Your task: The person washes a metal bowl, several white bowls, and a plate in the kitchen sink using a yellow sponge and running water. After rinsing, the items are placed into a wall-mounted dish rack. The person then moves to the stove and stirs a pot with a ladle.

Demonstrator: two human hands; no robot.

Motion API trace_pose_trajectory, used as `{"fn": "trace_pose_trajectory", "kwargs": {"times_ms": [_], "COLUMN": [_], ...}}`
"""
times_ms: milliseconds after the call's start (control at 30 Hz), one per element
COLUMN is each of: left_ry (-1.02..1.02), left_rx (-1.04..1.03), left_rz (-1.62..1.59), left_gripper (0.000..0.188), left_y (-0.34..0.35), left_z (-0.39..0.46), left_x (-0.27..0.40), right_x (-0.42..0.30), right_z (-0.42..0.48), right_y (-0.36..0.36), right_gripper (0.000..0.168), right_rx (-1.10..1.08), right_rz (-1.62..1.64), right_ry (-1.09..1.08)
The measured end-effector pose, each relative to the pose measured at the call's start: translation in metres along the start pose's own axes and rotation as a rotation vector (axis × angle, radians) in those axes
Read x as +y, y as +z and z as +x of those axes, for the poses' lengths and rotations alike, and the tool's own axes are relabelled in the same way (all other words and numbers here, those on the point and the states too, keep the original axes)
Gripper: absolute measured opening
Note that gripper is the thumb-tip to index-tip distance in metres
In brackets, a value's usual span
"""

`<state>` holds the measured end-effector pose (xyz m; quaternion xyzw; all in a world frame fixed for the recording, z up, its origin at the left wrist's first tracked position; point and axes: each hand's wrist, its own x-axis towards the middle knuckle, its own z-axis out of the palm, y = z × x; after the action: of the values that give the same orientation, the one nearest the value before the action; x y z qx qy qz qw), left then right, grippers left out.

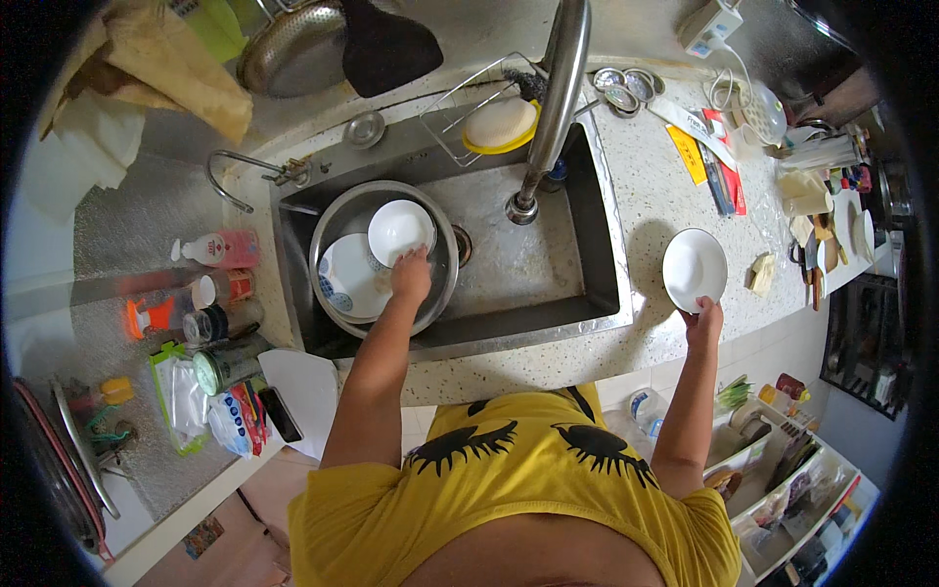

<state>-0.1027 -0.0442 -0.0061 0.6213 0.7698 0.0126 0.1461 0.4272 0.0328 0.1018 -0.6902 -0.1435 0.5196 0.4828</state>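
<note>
My left hand grips the near rim of a small white bowl inside a round metal basin. Beside that bowl in the basin lies a white plate with blue patterned circles. The basin stands in the left part of a stainless steel sink. Out to the right, my right hand holds a white bowl by its near rim, over the speckled countertop. A metal faucet reaches over the sink between my hands.
A yellow-rimmed sponge or scrubber rests by a wire rack at the sink's back. Pump bottle, jars and a phone stand or lie left. Small metal dishes, packets and a crumpled cloth lie right.
</note>
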Motion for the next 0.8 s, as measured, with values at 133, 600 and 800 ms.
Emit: {"fn": "trace_pose_trajectory", "kwargs": {"times_ms": [133, 600, 800], "left_ry": [-0.137, 0.307, 0.491], "left_rx": [-0.128, 0.236, 0.302], "left_rz": [-0.098, -0.104, -0.249], "left_gripper": [0.025, 0.015, 0.028], "left_y": [-0.013, -0.084, -0.057], "left_z": [0.007, -0.012, 0.0], "left_x": [0.004, 0.079, 0.181], "right_x": [0.004, 0.054, 0.134], "right_z": [0.011, -0.066, -0.057], "right_y": [-0.006, 0.17, 0.246], "right_gripper": [0.049, 0.037, 0.051], "right_rx": [0.004, -0.668, -0.737], "right_rz": [-0.078, -0.415, 0.364], "right_ry": [-0.018, -0.484, 0.4]}}
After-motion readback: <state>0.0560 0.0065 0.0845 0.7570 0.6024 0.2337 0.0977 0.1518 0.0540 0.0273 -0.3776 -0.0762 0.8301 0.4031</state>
